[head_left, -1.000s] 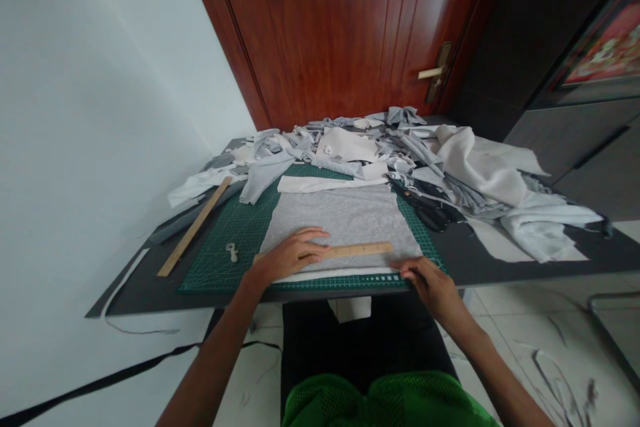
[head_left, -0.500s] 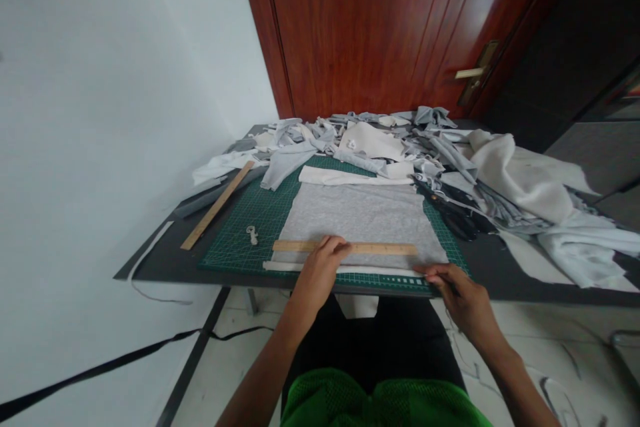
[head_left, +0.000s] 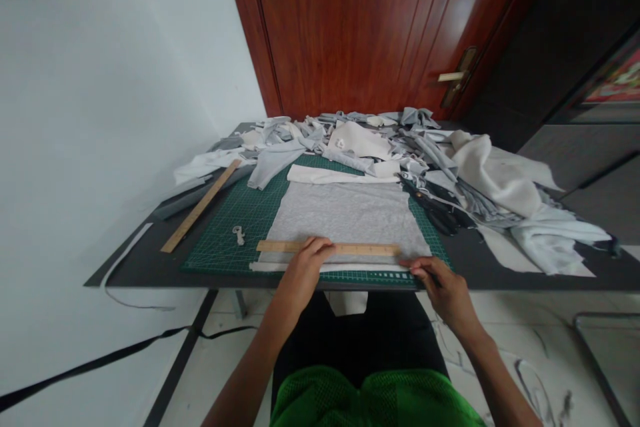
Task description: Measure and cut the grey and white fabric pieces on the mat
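Observation:
A light grey piece of cloth (head_left: 345,210) lies flat, with a white folded strip along its far edge and a narrow white band (head_left: 350,267) along its near edge. Across its near part rests a wooden ruler (head_left: 367,249), held down by my left hand (head_left: 304,265), whose fingers bend over it. My right hand (head_left: 445,290) pinches the right end of the near band, its fingertips just below the ruler's right end. Under the cloth is a green cutting mat (head_left: 220,240). Black-handled scissors (head_left: 440,217) lie right of the cloth.
A second wooden ruler (head_left: 200,207) lies at the left. Heaped grey and white scraps (head_left: 360,140) line the table's back, with larger folded cloths (head_left: 500,173) on the right. A small white tangle (head_left: 239,235) sits on the mat. A strip (head_left: 123,257) hangs over the left edge.
The whole view has shifted a little. My right fingertips have slid slightly along the band toward the ruler's end. My left hand stays on the ruler.

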### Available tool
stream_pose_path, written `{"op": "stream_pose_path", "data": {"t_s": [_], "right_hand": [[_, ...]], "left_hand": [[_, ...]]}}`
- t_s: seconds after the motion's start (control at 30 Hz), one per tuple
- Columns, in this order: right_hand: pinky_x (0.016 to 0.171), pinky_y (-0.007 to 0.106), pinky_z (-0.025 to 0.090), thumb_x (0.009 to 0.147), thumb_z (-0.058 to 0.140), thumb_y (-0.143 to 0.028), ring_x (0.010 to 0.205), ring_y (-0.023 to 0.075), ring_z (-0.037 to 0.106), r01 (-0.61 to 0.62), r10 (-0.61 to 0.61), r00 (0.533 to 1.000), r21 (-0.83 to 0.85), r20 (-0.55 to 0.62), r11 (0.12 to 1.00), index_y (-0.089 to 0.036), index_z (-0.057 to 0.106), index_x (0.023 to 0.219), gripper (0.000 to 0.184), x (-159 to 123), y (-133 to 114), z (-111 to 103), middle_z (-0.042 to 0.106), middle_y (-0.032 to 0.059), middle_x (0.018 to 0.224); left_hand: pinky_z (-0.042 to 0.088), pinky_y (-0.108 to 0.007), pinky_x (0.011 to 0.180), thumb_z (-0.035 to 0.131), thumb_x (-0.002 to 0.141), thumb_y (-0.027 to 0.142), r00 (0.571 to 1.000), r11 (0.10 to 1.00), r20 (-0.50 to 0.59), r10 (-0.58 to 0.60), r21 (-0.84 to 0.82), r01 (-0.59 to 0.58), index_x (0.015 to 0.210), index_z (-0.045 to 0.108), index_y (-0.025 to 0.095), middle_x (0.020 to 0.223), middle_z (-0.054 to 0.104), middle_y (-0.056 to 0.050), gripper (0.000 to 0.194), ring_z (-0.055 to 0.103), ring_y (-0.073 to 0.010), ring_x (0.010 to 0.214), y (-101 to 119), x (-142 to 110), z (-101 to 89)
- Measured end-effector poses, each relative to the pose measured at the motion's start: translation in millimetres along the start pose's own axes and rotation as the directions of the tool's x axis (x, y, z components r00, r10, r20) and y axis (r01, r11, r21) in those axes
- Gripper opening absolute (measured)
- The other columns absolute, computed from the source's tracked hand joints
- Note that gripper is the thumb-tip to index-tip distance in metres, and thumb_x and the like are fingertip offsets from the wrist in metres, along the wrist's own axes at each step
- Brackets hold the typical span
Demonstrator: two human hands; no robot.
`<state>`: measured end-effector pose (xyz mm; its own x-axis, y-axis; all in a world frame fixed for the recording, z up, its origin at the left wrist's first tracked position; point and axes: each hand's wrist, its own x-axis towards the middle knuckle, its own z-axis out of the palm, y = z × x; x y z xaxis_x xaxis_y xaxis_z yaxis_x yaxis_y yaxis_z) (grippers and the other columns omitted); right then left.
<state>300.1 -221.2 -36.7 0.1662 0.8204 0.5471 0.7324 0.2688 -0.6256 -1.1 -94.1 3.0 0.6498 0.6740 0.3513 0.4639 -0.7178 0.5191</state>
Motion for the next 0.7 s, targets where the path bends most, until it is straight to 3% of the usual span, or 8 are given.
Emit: {"op": "stream_pose_path", "data": {"t_s": [0.23, 0.5, 0.7], "right_hand": [[0.076, 0.034, 0.062, 0.103, 0.056, -0.043, 0.078, 0.0233, 0.076, -0.025, 0.025, 1.0, -0.003, 0.006, 1.0, -0.026, 0.068, 0.092, 0.023, 0.5, -1.4, -0.5, 0.08, 0.0051, 0.089], [0.08, 0.034, 0.062, 0.102, 0.058, -0.042, 0.083, 0.0238, 0.076, -0.045, 0.045, 0.999, 0.009, 0.021, 0.999, -0.026, 0.068, 0.091, 0.023, 2.4, -3.7, -3.2, 0.081, 0.0058, 0.092], [0.081, 0.034, 0.061, 0.102, 0.058, -0.041, 0.087, 0.0237, 0.076, -0.064, 0.063, 0.997, 0.026, 0.038, 0.998, -0.025, 0.068, 0.093, 0.022, 2.9, -1.4, -3.2, 0.081, 0.0066, 0.094]], "left_hand": [[0.053, -0.046, 0.113, 0.042, 0.089, -0.006, 0.999, 0.998, -0.031, -0.017, 0.063, 0.019, 0.125, 0.072, 0.024, 0.125, 0.067, -0.007, 0.055, 0.061, -0.0229, 0.124, 2.3, -7.3, 8.0], [0.04, -0.06, 0.123, 0.048, 0.094, 0.008, 0.981, 0.949, -0.175, -0.082, 0.287, 0.131, 0.136, 0.058, 0.015, 0.14, 0.061, -0.016, 0.044, 0.053, -0.0335, 0.139, 36.6, -19.3, 36.0], [0.04, -0.062, 0.122, 0.048, 0.097, 0.011, 0.972, 0.947, -0.23, -0.048, 0.3, 0.117, 0.142, 0.054, 0.019, 0.141, 0.062, -0.015, 0.046, 0.053, -0.0335, 0.139, 32.5, -27.7, 43.9]]}}
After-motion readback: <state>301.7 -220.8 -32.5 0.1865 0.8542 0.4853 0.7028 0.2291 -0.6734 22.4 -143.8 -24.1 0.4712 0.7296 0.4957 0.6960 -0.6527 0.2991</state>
